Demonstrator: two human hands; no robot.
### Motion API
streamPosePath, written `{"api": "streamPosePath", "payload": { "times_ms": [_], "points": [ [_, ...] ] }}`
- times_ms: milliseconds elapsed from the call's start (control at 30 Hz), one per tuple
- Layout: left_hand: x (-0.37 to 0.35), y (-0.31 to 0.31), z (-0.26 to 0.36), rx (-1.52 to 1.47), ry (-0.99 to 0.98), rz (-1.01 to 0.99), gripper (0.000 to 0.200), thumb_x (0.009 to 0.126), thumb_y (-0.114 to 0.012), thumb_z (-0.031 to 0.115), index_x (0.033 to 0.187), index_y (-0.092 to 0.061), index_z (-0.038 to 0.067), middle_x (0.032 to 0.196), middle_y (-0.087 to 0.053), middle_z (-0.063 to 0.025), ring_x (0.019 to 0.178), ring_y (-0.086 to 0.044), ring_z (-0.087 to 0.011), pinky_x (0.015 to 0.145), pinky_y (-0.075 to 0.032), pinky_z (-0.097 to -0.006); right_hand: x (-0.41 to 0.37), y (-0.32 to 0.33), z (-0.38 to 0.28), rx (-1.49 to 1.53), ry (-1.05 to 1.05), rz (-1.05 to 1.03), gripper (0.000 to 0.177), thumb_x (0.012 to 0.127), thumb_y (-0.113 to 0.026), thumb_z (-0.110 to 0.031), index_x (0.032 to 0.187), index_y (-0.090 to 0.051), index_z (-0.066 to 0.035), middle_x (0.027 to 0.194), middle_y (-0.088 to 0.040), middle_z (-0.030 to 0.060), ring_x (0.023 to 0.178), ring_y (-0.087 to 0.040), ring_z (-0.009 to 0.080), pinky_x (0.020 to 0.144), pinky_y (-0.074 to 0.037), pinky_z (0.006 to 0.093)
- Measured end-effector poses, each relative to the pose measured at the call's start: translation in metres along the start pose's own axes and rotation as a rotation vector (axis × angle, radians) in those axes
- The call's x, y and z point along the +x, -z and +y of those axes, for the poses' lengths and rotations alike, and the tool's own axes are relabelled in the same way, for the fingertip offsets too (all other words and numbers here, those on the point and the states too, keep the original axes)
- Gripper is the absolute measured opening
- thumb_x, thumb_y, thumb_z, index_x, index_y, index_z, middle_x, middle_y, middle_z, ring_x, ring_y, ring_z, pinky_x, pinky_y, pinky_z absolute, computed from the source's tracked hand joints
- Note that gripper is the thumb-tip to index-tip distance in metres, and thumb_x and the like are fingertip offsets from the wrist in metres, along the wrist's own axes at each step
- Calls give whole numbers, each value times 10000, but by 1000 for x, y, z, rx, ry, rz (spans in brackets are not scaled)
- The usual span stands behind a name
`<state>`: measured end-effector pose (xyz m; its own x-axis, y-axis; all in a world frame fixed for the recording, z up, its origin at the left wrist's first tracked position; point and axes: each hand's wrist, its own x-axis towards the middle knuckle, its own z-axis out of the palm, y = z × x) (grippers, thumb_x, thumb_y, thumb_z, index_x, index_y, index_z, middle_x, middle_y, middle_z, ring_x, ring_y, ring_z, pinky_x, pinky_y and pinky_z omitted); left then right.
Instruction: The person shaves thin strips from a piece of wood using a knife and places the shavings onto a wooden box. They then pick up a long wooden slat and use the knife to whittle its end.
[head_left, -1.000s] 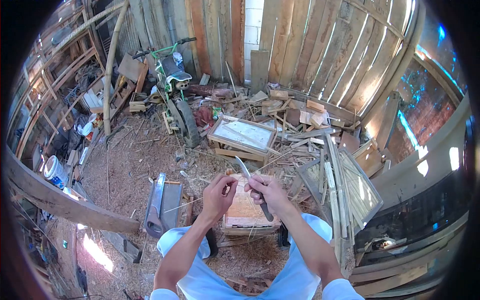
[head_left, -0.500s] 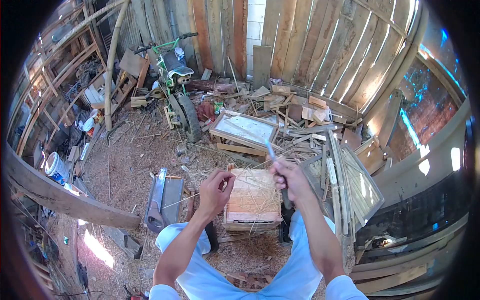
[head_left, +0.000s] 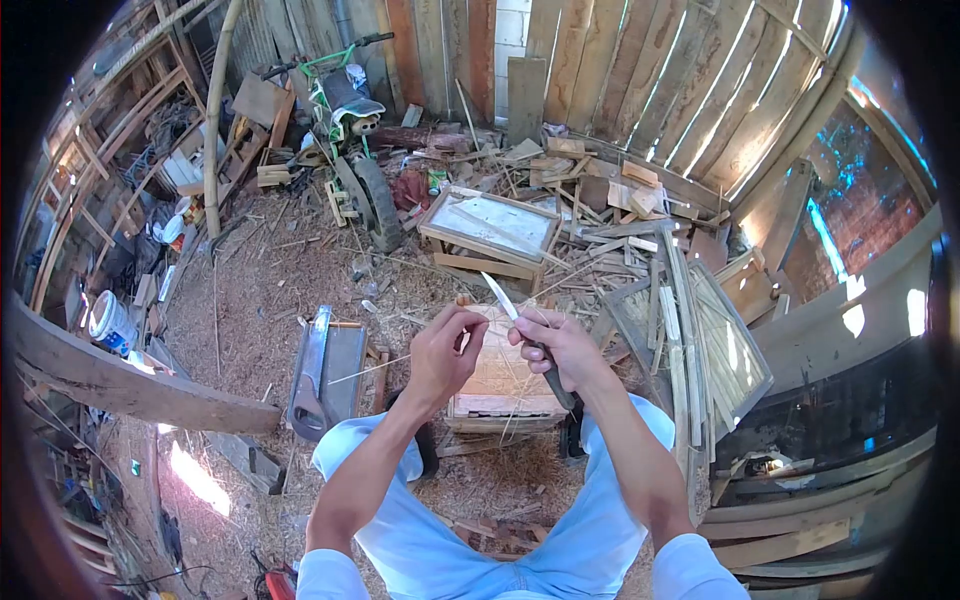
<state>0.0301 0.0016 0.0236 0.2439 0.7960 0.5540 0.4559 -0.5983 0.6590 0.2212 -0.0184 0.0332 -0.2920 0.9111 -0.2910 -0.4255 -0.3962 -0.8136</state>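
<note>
My right hand (head_left: 560,348) grips a knife (head_left: 503,298) by its dark handle, the pale blade pointing up and to the left. My left hand (head_left: 445,352) pinches a thin bamboo sliver (head_left: 362,371) that runs left from the fingers and right toward the blade. Both hands are close together above a low slatted wooden stool (head_left: 500,385) strewn with shavings, between my knees in light blue trousers.
A hand saw (head_left: 312,375) lies on a flat board left of the stool. A wooden frame (head_left: 490,235) and scrap wood lie ahead, stacked slats (head_left: 690,350) to the right, a small green bike (head_left: 350,130) by the plank wall, a white bucket (head_left: 108,325) far left.
My right hand swung the knife out to the right half a second ago, then came back to the left hand. The blade is again at the sliver, next to the left fingers.
</note>
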Motion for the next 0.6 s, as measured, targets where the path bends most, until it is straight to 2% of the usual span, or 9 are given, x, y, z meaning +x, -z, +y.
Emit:
{"api": "streamPosePath", "payload": {
  "times_ms": [67, 167, 233, 333, 467, 600],
  "points": [
    [1, 0, -1, 7, -4, -3, 84, 803, -674, 53, 869, -624, 45, 763, -589, -55, 534, -549, -164, 488, -439, -276, 0, 0, -2, -6, 2, 6, 134, 937, -562, -172, 946, -558, -39, 806, -566, 21, 560, -420, 24, 418, -329, 148],
    [0, 0, -1, 7, -4, 1, 83, 802, -674, 49, 867, -624, 41, 762, -591, -57, 539, -551, -166, 489, -438, -276, -1, 0, -6, -24, 14, 23, 174, 940, -555, -155, 1007, -577, 4, 810, -559, 36, 580, -427, 37, 429, -328, 161],
    [0, 2, -2, -1, -6, 14, 81, 801, -673, 47, 865, -623, 39, 763, -593, -59, 542, -551, -166, 489, -438, -276, -3, 3, -13, -30, 85, 172, 236, 934, -556, -139, 1119, -574, 7, 810, -553, 28, 576, -417, 39, 431, -325, 162],
    [0, 8, -7, -29, 10, 45, 67, 796, -669, 30, 857, -644, 19, 785, -603, -67, 523, -499, -136, 484, -403, -269, -4, 29, -32, 78, 160, 194, 304, 927, -557, -121, 1205, -547, 3, 804, -547, 20, 572, -408, 44, 433, -321, 163],
    [-3, 11, -8, -13, 49, 35, 55, 800, -666, 37, 846, -645, 18, 782, -597, -64, 524, -490, -130, 481, -392, -266, -4, 48, -38, 129, 194, 217, 287, 929, -549, -114, 1201, -550, -24, 785, -547, 5, 571, -419, 41, 430, -320, 163],
    [-7, 13, -11, 30, 38, -7, 76, 800, -679, 57, 855, -630, 38, 813, -608, -59, 515, -529, -153, 477, -424, -276, -6, 46, -38, 164, 179, 213, 294, 945, -518, -114, 1228, -518, -35, 800, -537, 0, 559, -410, 36, 428, -326, 151]
  ]
}}
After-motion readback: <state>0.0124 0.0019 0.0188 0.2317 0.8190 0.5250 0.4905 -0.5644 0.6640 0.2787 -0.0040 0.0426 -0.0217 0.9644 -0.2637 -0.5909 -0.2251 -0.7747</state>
